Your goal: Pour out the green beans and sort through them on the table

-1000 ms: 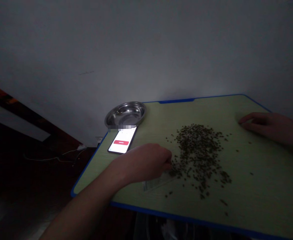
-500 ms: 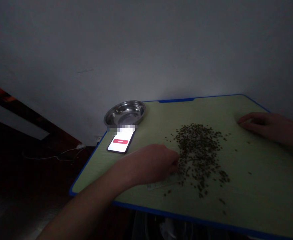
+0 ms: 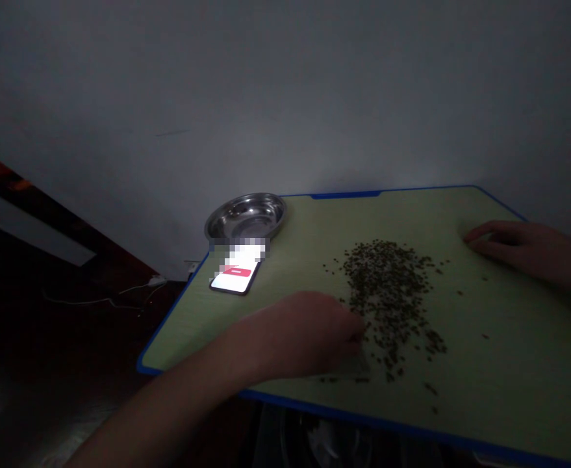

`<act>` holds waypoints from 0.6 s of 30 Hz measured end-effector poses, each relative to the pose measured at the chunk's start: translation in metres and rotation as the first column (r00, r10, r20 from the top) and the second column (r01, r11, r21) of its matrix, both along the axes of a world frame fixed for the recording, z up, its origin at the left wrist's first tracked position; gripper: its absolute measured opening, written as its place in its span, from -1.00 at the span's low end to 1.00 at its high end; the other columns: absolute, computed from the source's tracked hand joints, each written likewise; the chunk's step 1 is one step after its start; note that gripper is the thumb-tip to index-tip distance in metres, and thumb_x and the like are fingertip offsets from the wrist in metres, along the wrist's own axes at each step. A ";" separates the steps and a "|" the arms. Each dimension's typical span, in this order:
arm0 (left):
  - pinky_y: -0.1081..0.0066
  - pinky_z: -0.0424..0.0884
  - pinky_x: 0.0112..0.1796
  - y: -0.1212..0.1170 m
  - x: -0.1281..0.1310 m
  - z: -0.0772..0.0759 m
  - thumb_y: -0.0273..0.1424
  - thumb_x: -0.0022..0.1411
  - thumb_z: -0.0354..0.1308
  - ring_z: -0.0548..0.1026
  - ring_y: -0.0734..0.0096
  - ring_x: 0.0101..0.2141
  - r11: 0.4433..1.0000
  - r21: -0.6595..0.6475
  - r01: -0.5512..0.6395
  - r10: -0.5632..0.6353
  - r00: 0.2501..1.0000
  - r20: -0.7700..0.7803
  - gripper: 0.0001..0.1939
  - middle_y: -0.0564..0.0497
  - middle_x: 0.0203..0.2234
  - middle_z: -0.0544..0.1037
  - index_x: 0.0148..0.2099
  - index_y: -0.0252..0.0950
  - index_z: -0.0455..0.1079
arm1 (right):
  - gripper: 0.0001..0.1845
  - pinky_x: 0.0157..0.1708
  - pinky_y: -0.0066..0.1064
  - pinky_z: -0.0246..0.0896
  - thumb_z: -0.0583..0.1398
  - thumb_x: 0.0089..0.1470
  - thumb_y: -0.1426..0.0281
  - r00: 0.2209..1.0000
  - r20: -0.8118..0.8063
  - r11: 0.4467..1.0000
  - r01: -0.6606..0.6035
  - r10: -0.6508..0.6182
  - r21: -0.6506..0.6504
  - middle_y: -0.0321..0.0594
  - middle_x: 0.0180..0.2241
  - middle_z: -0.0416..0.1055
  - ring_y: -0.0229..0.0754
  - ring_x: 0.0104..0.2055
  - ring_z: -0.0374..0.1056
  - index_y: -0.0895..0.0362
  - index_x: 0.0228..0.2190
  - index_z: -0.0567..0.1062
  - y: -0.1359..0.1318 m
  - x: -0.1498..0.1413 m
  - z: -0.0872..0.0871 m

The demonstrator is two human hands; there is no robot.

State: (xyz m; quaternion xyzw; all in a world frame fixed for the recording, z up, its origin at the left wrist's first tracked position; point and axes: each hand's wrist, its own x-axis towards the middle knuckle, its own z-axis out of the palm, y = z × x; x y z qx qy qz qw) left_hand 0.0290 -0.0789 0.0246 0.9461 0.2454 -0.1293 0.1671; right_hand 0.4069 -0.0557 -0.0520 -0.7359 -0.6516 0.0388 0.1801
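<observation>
A heap of small dark green seeds [image 3: 387,292] lies spread on the pale green table top [image 3: 490,370]. My left hand [image 3: 314,331] rests at the heap's near left edge, its fingers closed on a clear plastic strip [image 3: 358,367] that lies flat on the table and touches the seeds. Most of the strip is hidden under the hand. My right hand [image 3: 523,250] lies on the table at the far right, apart from the seeds, with its fingers loosely stretched and nothing in them.
A steel bowl [image 3: 246,218] stands at the table's far left corner. A lit phone [image 3: 234,276] lies just in front of it. The table has a blue rim [image 3: 363,422] and stands against a grey wall. A cable [image 3: 119,296] runs over the dark floor on the left.
My left hand has slid right and towards me along the heap's edge with the clear strip, pushing loose seeds in. My right hand has stayed where it was.
</observation>
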 end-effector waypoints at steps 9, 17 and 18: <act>0.47 0.19 -0.49 -0.009 -0.002 0.000 -0.41 0.25 0.05 0.47 0.42 -0.42 0.996 -0.081 0.033 -0.031 0.999 0.023 -0.84 0.03 -0.44 0.55 -0.27 -0.23 0.47 | -0.55 -0.27 -0.09 0.39 0.07 -0.16 0.03 0.993 -0.114 0.994 -0.003 -0.010 -0.114 -0.11 -0.27 0.57 0.10 -0.23 0.46 0.05 -0.34 0.49 0.000 0.001 0.000; 0.48 0.21 -0.47 -0.013 -0.004 -0.006 -0.39 0.26 0.07 0.46 0.44 -0.44 0.991 -0.118 0.057 -0.047 0.995 0.084 -0.84 0.04 -0.44 0.56 -0.26 -0.22 0.49 | -0.55 -0.26 -0.11 0.39 0.07 -0.13 0.03 0.992 -0.128 0.993 -0.015 -0.001 -0.121 -0.10 -0.27 0.55 0.07 -0.25 0.46 0.07 -0.32 0.49 0.000 0.003 -0.002; 0.48 0.20 -0.48 -0.013 -0.004 -0.007 -0.39 0.25 0.09 0.46 0.45 -0.44 0.991 -0.120 0.052 -0.042 0.995 0.087 -0.85 0.04 -0.45 0.56 -0.26 -0.22 0.49 | -0.56 -0.26 -0.11 0.39 0.07 -0.13 0.04 0.993 -0.121 0.994 -0.020 0.006 -0.112 -0.11 -0.27 0.55 0.07 -0.25 0.46 0.07 -0.33 0.49 0.000 0.004 -0.002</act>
